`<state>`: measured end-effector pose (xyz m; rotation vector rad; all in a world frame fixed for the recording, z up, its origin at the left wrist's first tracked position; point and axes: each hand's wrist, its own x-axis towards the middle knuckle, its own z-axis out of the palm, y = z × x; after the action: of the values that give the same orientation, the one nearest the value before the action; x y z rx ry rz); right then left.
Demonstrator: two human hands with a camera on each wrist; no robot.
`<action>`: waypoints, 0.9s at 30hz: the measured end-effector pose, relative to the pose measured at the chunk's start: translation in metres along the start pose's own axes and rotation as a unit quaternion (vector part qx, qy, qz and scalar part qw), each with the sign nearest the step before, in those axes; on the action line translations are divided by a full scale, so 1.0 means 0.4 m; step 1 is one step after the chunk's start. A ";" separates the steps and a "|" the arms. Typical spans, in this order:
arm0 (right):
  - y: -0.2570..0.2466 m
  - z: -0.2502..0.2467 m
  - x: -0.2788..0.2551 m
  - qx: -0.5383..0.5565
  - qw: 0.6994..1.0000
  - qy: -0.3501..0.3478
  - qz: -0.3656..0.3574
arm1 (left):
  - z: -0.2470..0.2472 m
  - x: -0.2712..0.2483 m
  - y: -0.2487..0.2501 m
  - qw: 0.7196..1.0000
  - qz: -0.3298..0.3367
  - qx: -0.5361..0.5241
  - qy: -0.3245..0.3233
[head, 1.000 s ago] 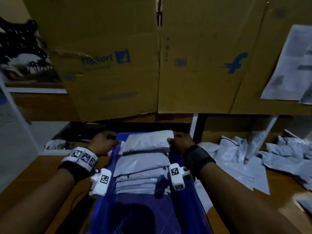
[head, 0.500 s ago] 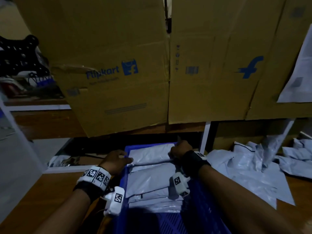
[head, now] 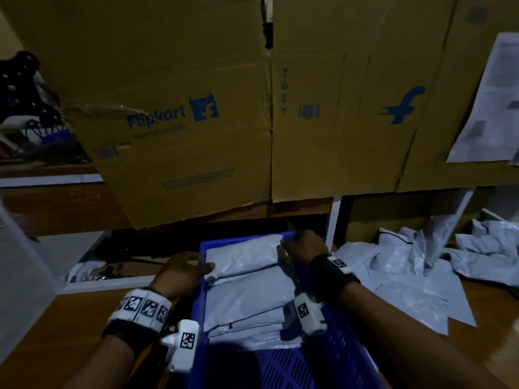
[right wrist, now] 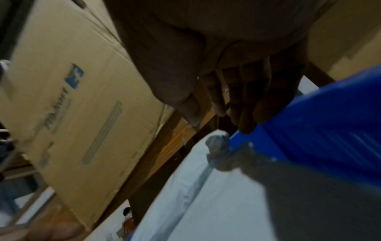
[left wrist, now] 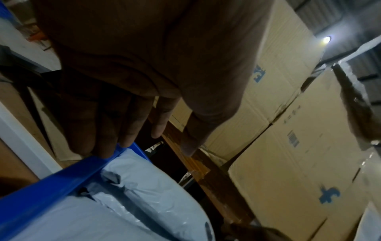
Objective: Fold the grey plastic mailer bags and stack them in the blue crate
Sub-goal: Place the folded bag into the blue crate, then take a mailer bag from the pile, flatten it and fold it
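The blue crate (head: 202,304) stands in front of me and holds a row of several folded grey mailers. The farthest folded mailer (head: 244,255) lies against the crate's far wall. My left hand (head: 193,266) is at the left rim, where its fingers (left wrist: 107,146) rest fairly straight on the blue edge (left wrist: 51,184). Its thumb touches that mailer's left corner. My right hand (head: 297,245) is at the far right corner. Its fingertips (right wrist: 245,125) touch the rim (right wrist: 329,114) above the mailer's bunched end (right wrist: 218,146). Neither hand grips the mailer.
A loose pile of unfolded grey mailers (head: 407,273) lies on the wooden table (head: 70,318) to the right of the crate. Large cardboard boxes (head: 182,122) overhang just beyond the crate. A printed sheet (head: 494,102) hangs at the upper right.
Both hands held the folded mailer by its ends and set it down at the far end of the crate. They now rest on the crate's rim, and the view has tilted down slightly.
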<state>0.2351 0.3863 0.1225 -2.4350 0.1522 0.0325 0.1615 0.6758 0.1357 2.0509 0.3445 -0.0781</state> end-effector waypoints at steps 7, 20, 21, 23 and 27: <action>0.009 -0.115 -0.179 0.015 0.994 -0.051 -0.099 | -0.052 -0.253 -0.011 1.000 -0.009 -0.024 0.001; 0.371 -0.441 -0.460 0.099 0.971 -0.054 -0.211 | 0.271 -0.722 0.200 0.999 0.029 0.001 0.022; 0.429 -0.471 -0.480 0.105 0.970 -0.056 -0.211 | 0.334 -0.749 0.230 0.999 0.035 0.002 0.016; 0.552 -0.531 -0.522 0.103 0.972 -0.065 -0.200 | 0.469 -0.793 0.283 0.999 0.053 0.012 0.000; 0.796 -0.638 -0.586 0.095 0.980 -0.064 -0.162 | 0.768 -0.844 0.354 0.994 0.100 0.011 -0.040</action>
<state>-0.0398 0.0042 0.1276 -2.2309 -0.2874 0.0277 -0.0952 0.2744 0.1742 2.0859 0.0882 -0.0423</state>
